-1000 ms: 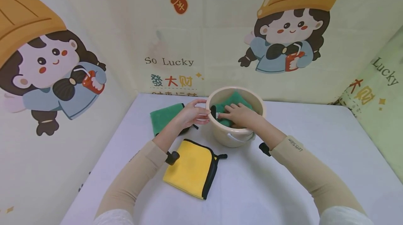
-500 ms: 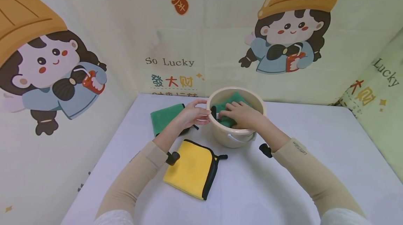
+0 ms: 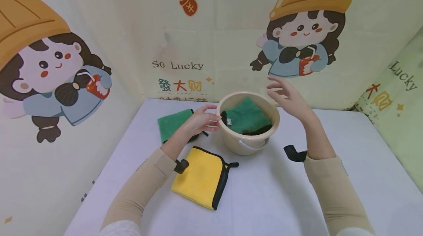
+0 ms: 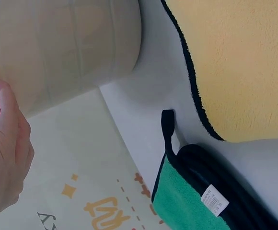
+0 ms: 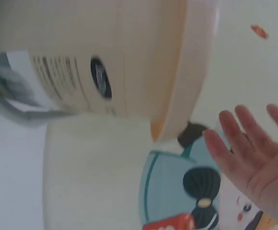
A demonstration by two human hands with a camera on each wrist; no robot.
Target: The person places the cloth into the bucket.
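Left hand [image 3: 202, 120] apparently touches bucket [image 3: 248, 141]; right hand [image 3: 286, 95] above.

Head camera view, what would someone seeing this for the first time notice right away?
A beige bucket stands mid-table with a green towel tucked inside it. The left hand holds its rim, while the right hand hovers open above and to the right of it. In front lies a bright yellow towel with black trim, and a second green towel lies left of the bucket.
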